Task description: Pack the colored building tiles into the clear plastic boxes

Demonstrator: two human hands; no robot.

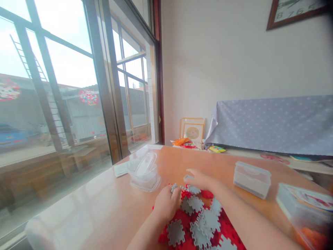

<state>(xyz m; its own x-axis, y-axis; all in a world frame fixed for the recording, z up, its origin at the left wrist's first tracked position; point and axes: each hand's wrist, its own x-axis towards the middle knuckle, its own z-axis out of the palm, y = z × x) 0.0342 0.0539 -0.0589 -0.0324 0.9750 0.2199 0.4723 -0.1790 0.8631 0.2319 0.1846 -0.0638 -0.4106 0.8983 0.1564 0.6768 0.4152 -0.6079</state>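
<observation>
A heap of flat interlocking pieces, grey (194,222) and red (229,231), lies on the wooden table (109,205) in front of me. My left hand (166,203) rests at the heap's near-left edge, fingers curled on a small grey piece (173,188). My right hand (199,178) reaches over the far end of the heap, fingers pinched on another grey piece (187,178). Both forearms come in from the bottom of the view.
Clear plastic containers (144,172) are stacked at the table's far left by the window. A lidded clear box (252,178) stands at right, and another box (304,205) with orange contents at the right edge. A covered sofa (273,121) lies beyond.
</observation>
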